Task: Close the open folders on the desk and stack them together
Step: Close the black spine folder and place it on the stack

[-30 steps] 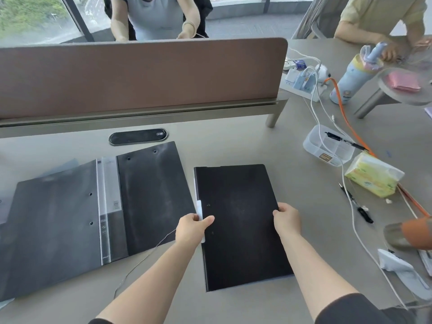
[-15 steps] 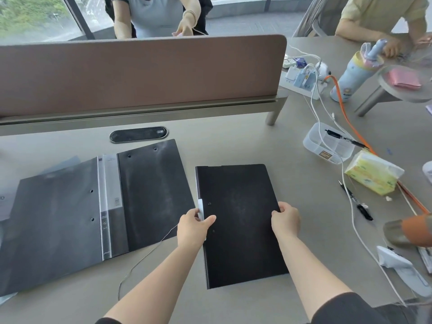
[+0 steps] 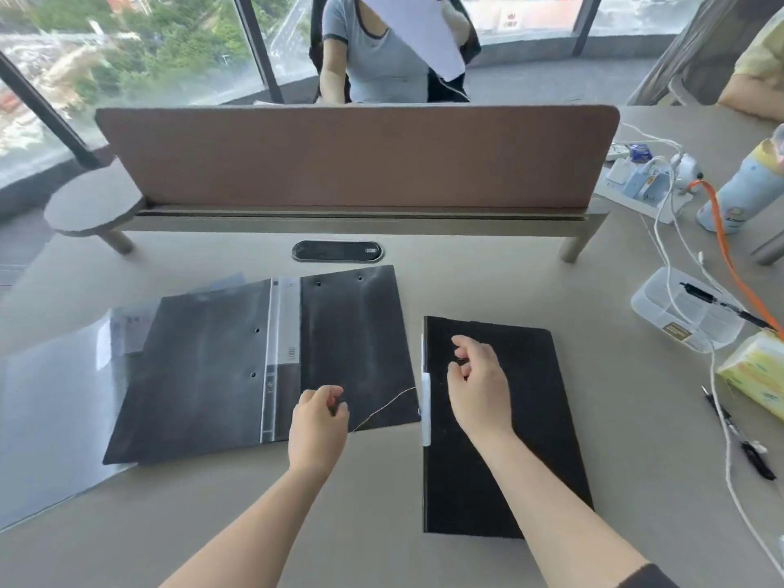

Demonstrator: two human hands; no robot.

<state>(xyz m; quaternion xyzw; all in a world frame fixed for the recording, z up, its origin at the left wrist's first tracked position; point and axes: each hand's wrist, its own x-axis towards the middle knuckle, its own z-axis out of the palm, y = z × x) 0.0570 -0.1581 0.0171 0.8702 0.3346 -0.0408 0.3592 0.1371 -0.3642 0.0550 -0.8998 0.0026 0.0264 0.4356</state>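
A closed black folder [image 3: 526, 418] lies flat on the desk right of centre, spine to the left. To its left an open black folder [image 3: 212, 367] lies spread out, with a clear spine strip down its middle. My left hand [image 3: 318, 422] hovers over the near right corner of the open folder, fingers loosely curled and holding nothing. My right hand [image 3: 479, 384] floats above the closed folder's left half, fingers curled apart, empty. A translucent plastic folder [image 3: 51, 418] lies partly under the open one at far left.
A brown divider screen [image 3: 356, 154] crosses the desk's back, with a cable grommet [image 3: 337, 251] before it. At right are a clear plastic box [image 3: 683, 311], a tissue pack [image 3: 755, 371], pens, white cables, a power strip [image 3: 640, 184] and a bottle [image 3: 746, 193]. People sit beyond.
Both hands have let go of the closed folder's edges. My left hand moved left over the open folder; my right moved left above the closed one. The view tilted up.
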